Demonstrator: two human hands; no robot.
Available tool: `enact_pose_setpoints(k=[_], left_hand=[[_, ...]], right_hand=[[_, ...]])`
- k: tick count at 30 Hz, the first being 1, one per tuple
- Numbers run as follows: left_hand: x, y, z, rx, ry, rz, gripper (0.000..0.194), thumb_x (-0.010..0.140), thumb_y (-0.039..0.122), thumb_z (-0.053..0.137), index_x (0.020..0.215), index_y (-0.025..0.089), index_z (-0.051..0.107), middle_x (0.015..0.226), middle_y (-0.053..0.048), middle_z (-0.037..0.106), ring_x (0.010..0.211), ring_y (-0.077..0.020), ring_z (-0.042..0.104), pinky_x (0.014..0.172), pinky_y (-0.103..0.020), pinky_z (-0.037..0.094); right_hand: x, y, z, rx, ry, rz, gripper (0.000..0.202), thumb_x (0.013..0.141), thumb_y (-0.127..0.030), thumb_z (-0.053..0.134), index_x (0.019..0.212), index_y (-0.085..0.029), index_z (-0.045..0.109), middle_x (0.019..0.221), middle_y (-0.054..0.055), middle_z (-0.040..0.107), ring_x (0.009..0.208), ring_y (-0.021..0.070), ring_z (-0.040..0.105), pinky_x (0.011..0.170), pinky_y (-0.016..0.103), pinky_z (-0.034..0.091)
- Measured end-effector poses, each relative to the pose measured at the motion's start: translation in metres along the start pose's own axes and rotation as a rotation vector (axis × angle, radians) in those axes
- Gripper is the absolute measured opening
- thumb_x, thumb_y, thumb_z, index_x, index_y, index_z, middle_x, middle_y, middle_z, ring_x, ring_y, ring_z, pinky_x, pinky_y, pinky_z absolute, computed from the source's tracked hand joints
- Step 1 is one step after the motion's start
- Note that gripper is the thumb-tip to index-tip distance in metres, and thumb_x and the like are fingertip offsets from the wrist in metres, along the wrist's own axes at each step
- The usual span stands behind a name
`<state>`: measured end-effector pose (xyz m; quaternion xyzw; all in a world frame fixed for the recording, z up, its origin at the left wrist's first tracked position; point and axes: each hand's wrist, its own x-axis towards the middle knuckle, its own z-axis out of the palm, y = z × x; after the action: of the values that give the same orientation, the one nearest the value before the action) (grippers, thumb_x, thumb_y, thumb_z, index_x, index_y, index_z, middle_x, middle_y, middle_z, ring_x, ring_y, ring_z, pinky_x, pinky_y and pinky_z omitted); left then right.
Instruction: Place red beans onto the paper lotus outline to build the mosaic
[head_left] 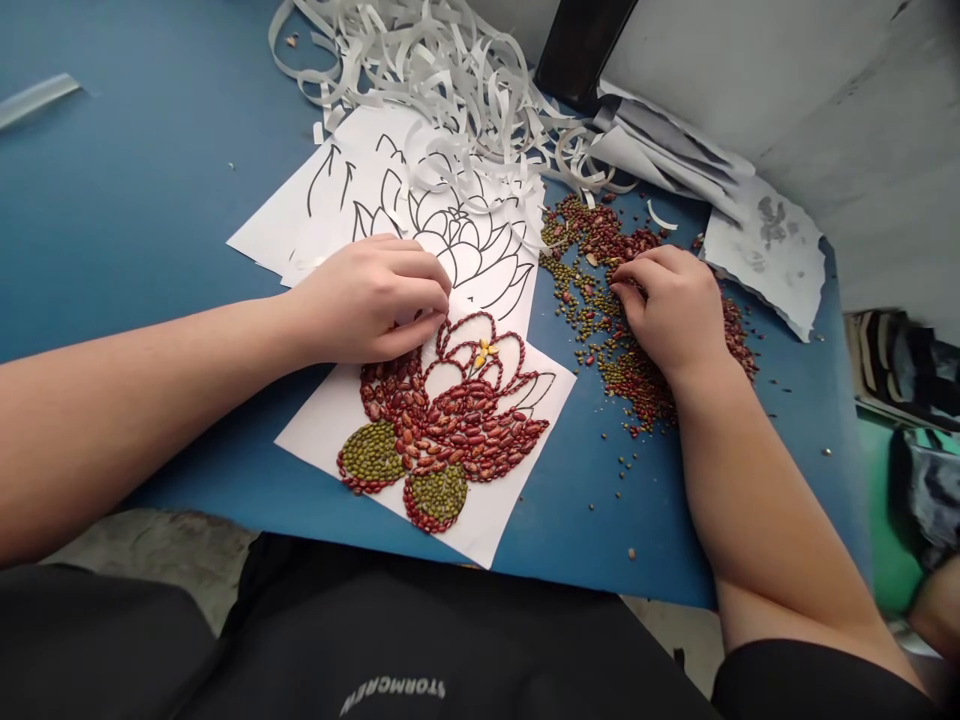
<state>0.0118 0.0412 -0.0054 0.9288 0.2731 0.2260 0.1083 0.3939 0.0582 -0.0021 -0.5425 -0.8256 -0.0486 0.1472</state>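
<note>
A white sheet (495, 515) lies near the table's front edge, bearing a lotus picture made of red beans (495, 440) with green mung beans (373, 452) filling two rounded leaves. A small yellow shape (484, 353) sits among its upper petals, some of which are only outlined. My left hand (379, 300) rests at the picture's upper left, fingers curled and pressed together; whatever they hold is hidden. To the right, my right hand (671, 305) is over a loose pile of mixed red and green beans (600, 235). Its thumb and fingertips are pinched at the pile, and anything between them is too small to tell.
Behind the bean picture lie sheets with a printed lotus outline (465, 250). Curled white paper strips (450, 70) heap up at the back, next to a dark post (585, 50). Crumpled paper (765, 250) lies beyond the beans. A clear strip (37, 100) is far left on the blue table (135, 200).
</note>
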Motion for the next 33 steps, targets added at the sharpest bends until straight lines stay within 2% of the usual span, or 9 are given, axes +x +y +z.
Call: enact_pose_setpoints(k=[6, 13, 21, 26, 30, 33], left_hand=[[-0.001, 0.000, 0.000, -0.045, 0.001, -0.029, 0.023, 0.093, 0.031, 0.053, 0.087, 0.023, 0.074, 0.098, -0.006, 0.076, 0.088, -0.0223, 0.070, 0.089, -0.041, 0.056], [-0.001, 0.001, 0.000, -0.020, -0.002, -0.017, 0.025, 0.095, 0.032, 0.052, 0.087, 0.023, 0.073, 0.097, -0.006, 0.076, 0.088, -0.0227, 0.070, 0.087, -0.041, 0.056], [-0.001, 0.001, 0.001, -0.059, 0.015, -0.018, 0.022, 0.093, 0.030, 0.054, 0.087, 0.024, 0.074, 0.096, -0.006, 0.075, 0.089, -0.0231, 0.070, 0.088, -0.041, 0.056], [-0.002, 0.001, 0.000, -0.038, 0.005, -0.013, 0.022, 0.094, 0.029, 0.054, 0.086, 0.025, 0.074, 0.096, -0.007, 0.076, 0.089, -0.0229, 0.070, 0.089, -0.041, 0.055], [-0.001, 0.001, 0.000, -0.042, 0.012, -0.012, 0.022, 0.094, 0.030, 0.054, 0.086, 0.025, 0.074, 0.096, -0.006, 0.076, 0.089, -0.0230, 0.070, 0.088, -0.042, 0.056], [-0.001, 0.002, 0.001, -0.029, 0.010, -0.010, 0.023, 0.094, 0.031, 0.053, 0.085, 0.024, 0.073, 0.095, -0.006, 0.076, 0.088, -0.0222, 0.071, 0.087, -0.041, 0.056]], right_hand=[[0.001, -0.001, 0.002, 0.032, -0.013, -0.017, 0.021, 0.096, -0.030, 0.055, 0.093, -0.026, 0.075, 0.105, 0.011, 0.073, 0.101, 0.0333, 0.066, 0.090, 0.054, 0.053], [0.001, 0.000, 0.001, 0.016, -0.044, 0.022, 0.018, 0.096, -0.029, 0.056, 0.090, -0.024, 0.072, 0.108, 0.015, 0.071, 0.102, 0.0371, 0.063, 0.091, 0.059, 0.046], [0.000, 0.002, 0.005, -0.072, -0.066, -0.011, 0.018, 0.099, -0.027, 0.050, 0.097, -0.023, 0.067, 0.112, 0.015, 0.068, 0.102, 0.0343, 0.060, 0.090, 0.053, 0.045], [-0.002, 0.009, 0.006, -0.089, -0.065, -0.044, 0.017, 0.099, -0.033, 0.052, 0.098, -0.024, 0.067, 0.117, 0.015, 0.068, 0.102, 0.0341, 0.060, 0.086, 0.052, 0.046], [-0.002, 0.007, 0.003, -0.071, -0.044, -0.043, 0.017, 0.099, -0.033, 0.053, 0.096, -0.025, 0.068, 0.114, 0.014, 0.070, 0.100, 0.0343, 0.060, 0.087, 0.055, 0.045], [-0.001, 0.002, 0.000, -0.071, -0.075, -0.030, 0.016, 0.099, -0.030, 0.053, 0.093, -0.025, 0.067, 0.115, 0.015, 0.071, 0.104, 0.0360, 0.060, 0.091, 0.058, 0.043]])
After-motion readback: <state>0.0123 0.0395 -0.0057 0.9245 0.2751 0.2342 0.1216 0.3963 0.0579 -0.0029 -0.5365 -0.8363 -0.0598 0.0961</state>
